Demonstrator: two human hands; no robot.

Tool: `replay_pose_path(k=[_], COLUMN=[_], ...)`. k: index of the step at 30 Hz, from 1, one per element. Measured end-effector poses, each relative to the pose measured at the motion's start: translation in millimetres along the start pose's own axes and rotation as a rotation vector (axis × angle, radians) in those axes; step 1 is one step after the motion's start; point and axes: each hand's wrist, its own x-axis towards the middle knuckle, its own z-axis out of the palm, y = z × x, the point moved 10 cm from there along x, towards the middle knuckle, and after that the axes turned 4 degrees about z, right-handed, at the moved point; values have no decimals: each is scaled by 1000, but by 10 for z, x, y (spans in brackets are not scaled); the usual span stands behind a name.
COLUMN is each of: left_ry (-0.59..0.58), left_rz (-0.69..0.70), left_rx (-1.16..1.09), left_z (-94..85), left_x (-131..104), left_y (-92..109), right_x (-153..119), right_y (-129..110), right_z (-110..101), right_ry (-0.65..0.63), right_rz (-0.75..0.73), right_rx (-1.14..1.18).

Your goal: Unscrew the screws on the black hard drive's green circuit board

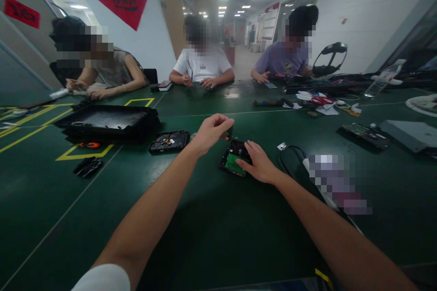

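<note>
A black hard drive point(238, 147) with a green circuit board point(234, 164) lies on the table in front of me. My right hand point(261, 163) holds it at the right side, with the thumb over the board and the fingers along the far right edge. Just above the drive's far left corner is my left hand point(214, 132), closed in a pinch. Whatever is between those fingertips is too small and dark to make out. Left of my left forearm sits a second hard drive point(169, 141), apart from both hands.
A black tray point(109, 120) stands at the left, with a dark object point(88, 167) before it. A cable point(293, 149) and a blurred-out item point(336, 184) lie right. Farther right are another drive point(363, 135) and a grey box point(411, 135). Three people sit across the table.
</note>
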Motion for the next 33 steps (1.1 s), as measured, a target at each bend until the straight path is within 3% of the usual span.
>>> replay_pose_path(k=[2,11,14,18,21,26,33], left_ry=[27,-100,-89,-73,-107,-121,-98], left_rz=[27,17,25,19,-10,-30,-68], left_rx=[72,31,22,7,-38,-99,-174], left_z=[-31,89,93,100,142,137,106], left_x=[0,-17,-18,-25,-30,-22,-23], left_y=[22,92,112,78,20,-15,-7], right_x=[-1,-9,-6,-69,-124,-162,-120], right_y=[-2,-8,23,15,40,90,24], right_z=[-8,-27,-163,-560,-747,-732,-649], right_ry=[-6,4,143,432,519,465,382], right_rz=[8,36,61,67,112,191,138], right_rx=[4,55,77,95,139,218,207])
